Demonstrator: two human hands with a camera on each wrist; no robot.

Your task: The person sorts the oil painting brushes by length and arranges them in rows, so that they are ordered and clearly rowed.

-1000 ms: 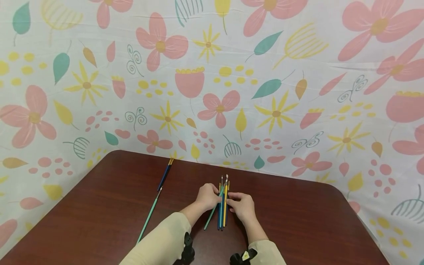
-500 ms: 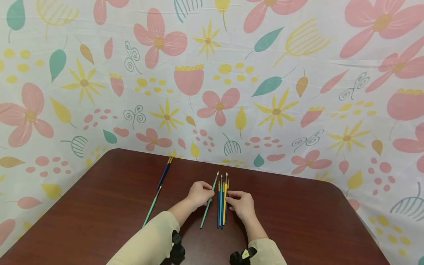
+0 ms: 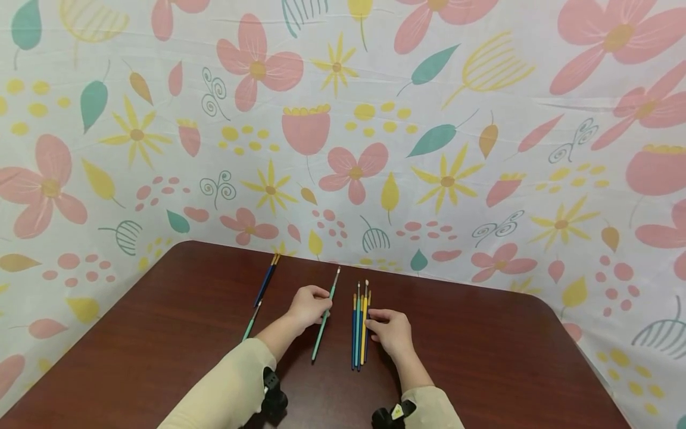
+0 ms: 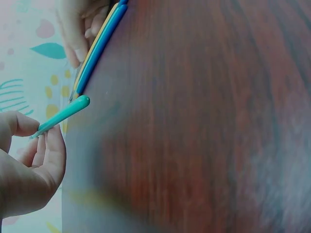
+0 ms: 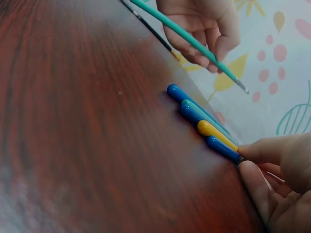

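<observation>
My left hand (image 3: pixel 309 307) pinches a green paintbrush (image 3: pixel 319 339), bristle end pointing away, off to the left of a row of paintbrushes. In the left wrist view the thumb and fingers grip the brush's handle (image 4: pixel 65 113). The row, lying side by side on the table, includes a yellow paintbrush (image 3: pixel 363 342), a light teal one (image 5: pixel 206 115) and several blue ones. At its right end, my right hand (image 3: pixel 393 333) pinches the outermost blue paintbrush (image 5: pixel 222 148) between thumb and forefinger. The fingers hide part of that brush.
On the left of the brown table (image 3: pixel 471 357) lie dark blue paintbrushes (image 3: pixel 265 283) and another green paintbrush (image 3: pixel 251 325), partly covered by my left sleeve. A flower-printed cloth (image 3: pixel 455 149) hangs behind the table's far edge.
My left hand has drawn the green paintbrush left, away from the row, where it earlier slanted across the other brushes. My right hand has stayed at the row.
</observation>
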